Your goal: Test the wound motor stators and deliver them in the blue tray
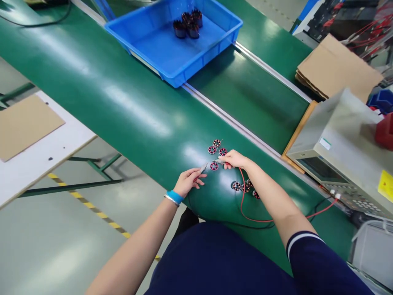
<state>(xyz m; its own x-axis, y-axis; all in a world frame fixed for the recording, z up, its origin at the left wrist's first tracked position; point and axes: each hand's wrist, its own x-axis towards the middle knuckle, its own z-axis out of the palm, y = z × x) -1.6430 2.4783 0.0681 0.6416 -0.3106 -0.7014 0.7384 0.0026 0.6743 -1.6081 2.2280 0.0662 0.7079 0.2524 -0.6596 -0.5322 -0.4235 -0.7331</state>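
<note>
My left hand (pixel 189 180) is closed around a metal alligator clip (pixel 203 167), whose tip points toward a small round motor stator (pixel 214 166). In my right hand (pixel 233 159) is a second alligator clip (pixel 218 161) with a red lead (pixel 241 200), its jaws at the upper edge of that same stator. Whether either clip bites a wire is too small to tell. Three more stators (pixel 216 143) lie just beyond my hands. Another group of stators (pixel 236 186) lies by my right forearm, which partly covers it.
A blue tray (pixel 144 61) holding several dark stator stacks (pixel 188 24) stands across the rail (pixel 215 108). At right is a bench test instrument (pixel 334 151), with the red lead plugged in. Cardboard sheets (pixel 337 67) lie behind it. A white side table (pixel 70 131) stands left.
</note>
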